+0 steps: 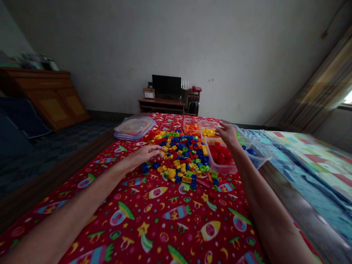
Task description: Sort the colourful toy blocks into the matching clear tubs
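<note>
A heap of small plastic bricks [183, 156] in blue, yellow, green, red and orange lies on a red rocket-print cloth [165, 223]. My left hand [147, 153] reaches to the heap's left edge, fingers stretched low over the bricks, nothing clearly held. My right hand [228, 135] hovers over the clear tubs at the heap's right, fingers curled; I cannot make out whether it holds a brick. The nearest tub [223, 169] holds red bricks. Behind it one tub [191, 128] has orange bricks and another [209, 131] yellow ones. A tub at the right [261, 154] holds blue bricks.
A stack of clear lids [134, 128] lies at the back left of the cloth. A patchwork blue sheet [308, 161] covers the surface to the right. Beyond stand a low desk with a monitor [166, 88] and a wooden cabinet [46, 97] at left.
</note>
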Demonstrator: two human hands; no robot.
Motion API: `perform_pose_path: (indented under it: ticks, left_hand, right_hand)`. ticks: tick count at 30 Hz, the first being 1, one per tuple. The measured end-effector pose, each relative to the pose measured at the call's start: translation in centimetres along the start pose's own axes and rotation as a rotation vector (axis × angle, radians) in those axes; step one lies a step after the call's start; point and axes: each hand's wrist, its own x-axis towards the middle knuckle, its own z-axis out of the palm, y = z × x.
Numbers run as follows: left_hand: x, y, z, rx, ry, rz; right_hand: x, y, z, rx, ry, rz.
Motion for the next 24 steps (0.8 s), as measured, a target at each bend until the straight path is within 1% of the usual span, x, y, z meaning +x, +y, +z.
perform_pose_path:
  ticks: [3,5,7,10,13,16,18,21,22,24]
  left_hand:
    - [0.5,-0.5,-1.3,0.206,-0.028,0.034]
    - [0.7,-1.1,-2.2,0.382,-0.057,0.071]
    - [0.7,-1.6,-3.0,0.533,-0.092,0.093]
    - [0.3,-2.0,-3.4,0.68,-0.137,0.082]
    - [-0.4,-1.7,-3.6,0.777,-0.159,0.058]
    - [-1.1,-1.0,-3.7,0.866,-0.127,0.033]
    - [-1.5,-0.5,-3.4,0.892,-0.105,-0.004]
    - [-1.6,-0.2,-1.9,0.835,-0.151,-0.075]
    - [-1.5,-0.3,-1.1,0.806,-0.169,-0.079]
    - [-1.0,-0.5,0.4,0.773,-0.151,-0.001]
  right_hand:
    - [-0.4,-0.8,0.1,0.025,-0.007,0.012]
    - [-0.9,-1.7,0.3,-0.014,-0.061,-0.05]
    - [-1.7,-2.9,0.6,-0.087,-0.155,-0.142]
    - [-3.4,-4.9,1.4,-0.245,-0.307,-0.265]
    - [-5.3,-6.8,2.2,-0.423,-0.447,-0.376]
    - [-6.7,-8.0,3.0,-0.524,-0.59,-0.447]
    - [-7.4,-8.6,3.4,-0.568,-0.661,-0.468]
    - [-8.2,-9.1,4.1,-0.629,-0.716,-0.464]
    - [-8.5,-9.2,4.4,-0.658,-0.721,-0.456]
    - [-8.9,-9.2,5.0,-0.725,-0.727,-0.456]
